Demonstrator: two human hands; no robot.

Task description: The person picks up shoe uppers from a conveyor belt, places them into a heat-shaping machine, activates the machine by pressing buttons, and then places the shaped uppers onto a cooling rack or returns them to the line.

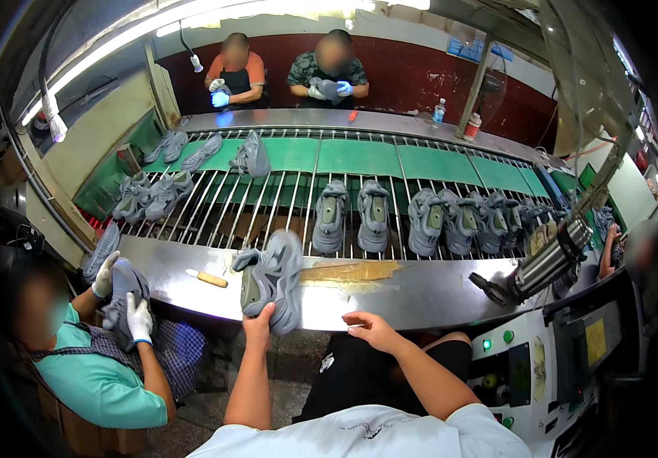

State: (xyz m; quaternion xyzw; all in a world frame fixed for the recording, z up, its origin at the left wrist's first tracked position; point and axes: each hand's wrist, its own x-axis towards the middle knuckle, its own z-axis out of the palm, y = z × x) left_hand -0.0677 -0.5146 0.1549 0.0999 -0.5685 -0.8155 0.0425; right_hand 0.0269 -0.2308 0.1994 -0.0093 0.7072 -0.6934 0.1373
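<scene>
My left hand (259, 320) grips a grey sneaker (277, 278) by its heel end, with the thumb against the shoe. The sneaker is held up over the edge of the metal bench (428, 294); its toe points away from me and its upper part is slightly blurred. My right hand (372, 330) hangs at the bench edge to the right, fingers apart and nothing in them. A short knife (208, 278) with a wooden handle lies on the bench left of the sneaker. Brown tape (350, 271) covers a strip of the bench just right of it.
Beyond the bench, a roller rack carries several grey sneakers (373, 217) and a green belt (359, 156). At left a co-worker in gloves holds another sneaker (125, 294). Two people sit across. A jointed metal arm (546, 259) and control panel (508, 374) stand at right.
</scene>
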